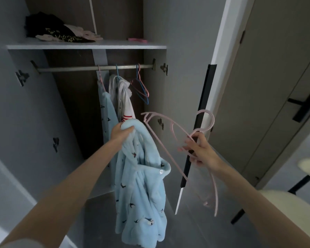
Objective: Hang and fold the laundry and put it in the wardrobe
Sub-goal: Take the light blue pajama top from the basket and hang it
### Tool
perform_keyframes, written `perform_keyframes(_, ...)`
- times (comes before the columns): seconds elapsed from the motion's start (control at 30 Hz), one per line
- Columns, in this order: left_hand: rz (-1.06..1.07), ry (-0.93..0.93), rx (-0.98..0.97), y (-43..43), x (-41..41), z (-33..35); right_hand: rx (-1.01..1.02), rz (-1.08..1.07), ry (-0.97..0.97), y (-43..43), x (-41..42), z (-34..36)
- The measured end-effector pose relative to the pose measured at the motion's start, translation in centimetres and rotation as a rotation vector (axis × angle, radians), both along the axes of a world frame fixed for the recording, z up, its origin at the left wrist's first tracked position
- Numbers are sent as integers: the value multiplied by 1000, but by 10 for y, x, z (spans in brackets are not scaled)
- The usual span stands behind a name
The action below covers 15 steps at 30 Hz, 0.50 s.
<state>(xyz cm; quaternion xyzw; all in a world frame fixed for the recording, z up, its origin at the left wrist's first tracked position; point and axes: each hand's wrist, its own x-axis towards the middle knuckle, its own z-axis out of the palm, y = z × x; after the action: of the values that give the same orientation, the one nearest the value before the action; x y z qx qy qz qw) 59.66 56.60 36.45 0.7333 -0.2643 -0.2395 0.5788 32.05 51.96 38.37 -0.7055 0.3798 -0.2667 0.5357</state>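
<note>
My left hand grips the top of a fluffy light-blue pyjama top printed with small dark birds; it hangs down in front of the open wardrobe. My right hand holds a pink plastic hanger near its hook, tilted, to the right of the garment and apart from it. Inside the wardrobe a metal rail carries a matching light-blue garment, a white garment with red stripes and two bare hangers, blue and pink.
A shelf above the rail holds a dark pile of clothes and a pink item. The wardrobe's right door stands open with a black handle strip. A room door with a black lever is at the right.
</note>
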Motion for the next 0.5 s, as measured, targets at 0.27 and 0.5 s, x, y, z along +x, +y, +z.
perform_keyframes(0.27,-12,-130,71,4,13,8,-69,42,134,-1,8,-7)
perform_keyframes(0.5,78,-236,115,15,48,3,-33,143,228,-2,24,-10)
